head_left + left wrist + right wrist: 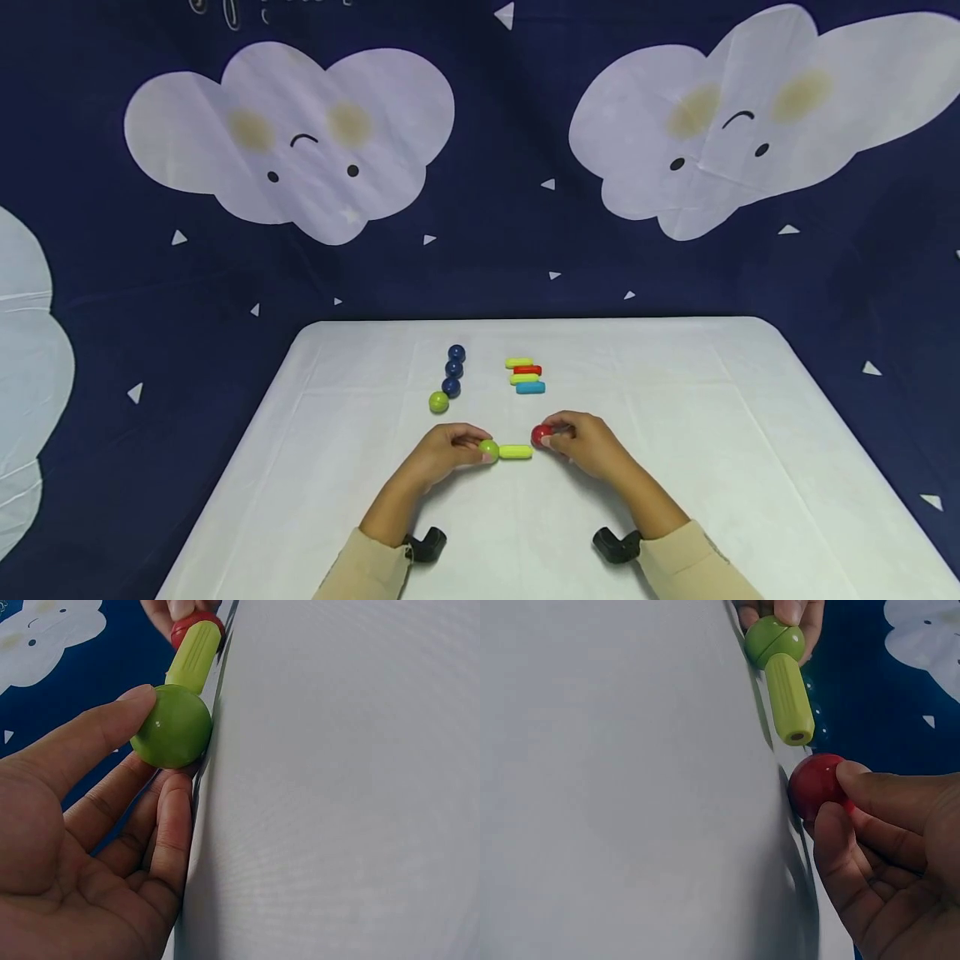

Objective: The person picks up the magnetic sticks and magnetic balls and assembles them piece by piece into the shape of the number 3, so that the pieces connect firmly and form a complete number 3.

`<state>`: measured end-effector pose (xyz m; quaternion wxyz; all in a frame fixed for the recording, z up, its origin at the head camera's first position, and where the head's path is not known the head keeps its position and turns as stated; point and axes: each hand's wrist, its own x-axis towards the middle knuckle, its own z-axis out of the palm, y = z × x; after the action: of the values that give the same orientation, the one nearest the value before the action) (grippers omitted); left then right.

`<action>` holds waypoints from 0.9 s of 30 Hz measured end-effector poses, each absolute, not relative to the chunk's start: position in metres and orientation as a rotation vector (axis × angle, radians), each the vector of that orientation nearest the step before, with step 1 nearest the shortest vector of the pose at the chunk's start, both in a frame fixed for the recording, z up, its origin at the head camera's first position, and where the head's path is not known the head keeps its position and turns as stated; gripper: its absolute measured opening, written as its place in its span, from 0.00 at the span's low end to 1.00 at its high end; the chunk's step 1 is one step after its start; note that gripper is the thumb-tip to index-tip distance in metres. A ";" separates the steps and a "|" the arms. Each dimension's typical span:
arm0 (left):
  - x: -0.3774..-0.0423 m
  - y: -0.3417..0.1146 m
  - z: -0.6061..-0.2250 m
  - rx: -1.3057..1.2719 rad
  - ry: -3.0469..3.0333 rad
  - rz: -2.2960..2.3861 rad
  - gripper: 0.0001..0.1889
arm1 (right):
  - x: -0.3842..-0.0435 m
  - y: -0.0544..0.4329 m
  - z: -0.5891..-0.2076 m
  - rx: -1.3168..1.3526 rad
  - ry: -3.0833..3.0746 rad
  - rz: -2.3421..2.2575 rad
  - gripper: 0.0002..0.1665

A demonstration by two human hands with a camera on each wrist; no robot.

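My left hand (448,452) pinches a green ball (172,726) between thumb and fingers, low over the white table. A yellow-green ribbed rod (789,701) juts from that ball toward the right, a small dark hole showing in its free end. In my right hand (592,444) a red ball (817,786) is held by thumb and fingertips. In the right wrist view, a small gap separates the red ball from the rod's free end. From the left wrist side, the rod partly covers the red ball.
Behind the hands, three dark blue balls (453,368) and another green ball (438,402) form a line. To their right lie two yellow rods (519,362), a red rod (528,371) and a blue rod (530,387). A dark cloud-patterned cloth (495,275) hangs behind the white table (675,400).
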<state>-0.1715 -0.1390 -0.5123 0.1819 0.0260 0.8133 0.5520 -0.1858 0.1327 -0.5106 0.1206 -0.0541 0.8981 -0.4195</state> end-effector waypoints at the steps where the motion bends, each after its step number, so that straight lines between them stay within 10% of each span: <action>1: -0.171 -0.139 -0.512 0.072 2.297 1.556 0.18 | -0.184 0.134 -0.511 -0.145 2.613 -1.238 0.16; 27: -0.173 -0.141 -0.511 0.075 2.293 1.549 0.18 | -0.174 0.143 -0.528 -0.171 2.416 -1.450 0.18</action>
<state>-0.1727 -0.1410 -0.5113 0.1853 0.0266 0.8140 0.5499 -0.1739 0.1434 -0.5285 0.1586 -0.0597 0.8451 -0.5071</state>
